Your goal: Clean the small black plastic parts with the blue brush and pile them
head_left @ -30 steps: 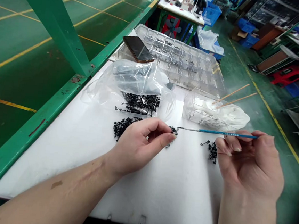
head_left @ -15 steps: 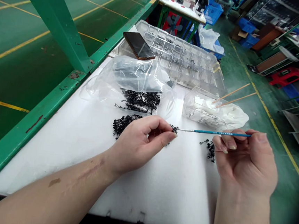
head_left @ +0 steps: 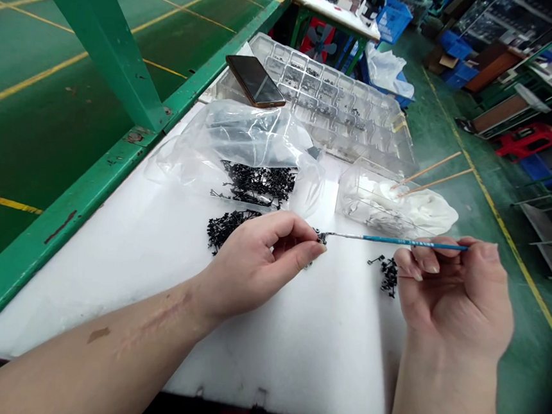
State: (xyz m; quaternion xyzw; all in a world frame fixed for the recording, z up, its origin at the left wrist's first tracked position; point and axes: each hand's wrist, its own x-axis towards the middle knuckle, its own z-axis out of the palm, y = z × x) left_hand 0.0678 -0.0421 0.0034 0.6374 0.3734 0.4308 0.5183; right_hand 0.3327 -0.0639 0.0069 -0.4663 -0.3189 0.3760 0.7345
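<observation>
Your left hand [head_left: 256, 263]: thumb and forefinger drawn close, beside small dark parts [head_left: 322, 238]; whether they grip one, cannot tell. Your right hand [head_left: 456, 300]: holding one thin blue brush [head_left: 379, 239], level, its tip at the dark parts by your left fingertips. Beside your right hand: one small black pile [head_left: 388, 279], on the white tabletop [head_left: 321, 353]. Just beyond your left hand: one larger black heap [head_left: 226, 227].

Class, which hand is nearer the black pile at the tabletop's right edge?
Right. The right hand is just to the right of the black pile; the left hand is farther off, to its left.
</observation>
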